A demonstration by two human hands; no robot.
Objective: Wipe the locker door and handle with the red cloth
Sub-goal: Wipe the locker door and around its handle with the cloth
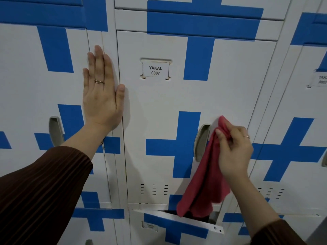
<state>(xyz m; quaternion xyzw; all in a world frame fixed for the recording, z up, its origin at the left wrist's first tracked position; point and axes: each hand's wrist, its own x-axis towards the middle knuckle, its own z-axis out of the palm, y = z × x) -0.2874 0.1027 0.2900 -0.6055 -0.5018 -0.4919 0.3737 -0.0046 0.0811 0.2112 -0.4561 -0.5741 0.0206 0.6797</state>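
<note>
While the left hand [101, 92] lay flat, fingers together, at upper left, the right hand's [233, 149] fingers pinched the red cloth [203, 184] beside the locker door's [159, 121] handle [201, 142] at lower right.

The red cloth [203, 183] covers the lower right edge of the handle [201, 142] recess. At 3 o'clock a neighbouring label [321, 79] is blurred and cut by the frame edge. At 6 o'clock the lower label [150, 226] is too small to read.
</note>
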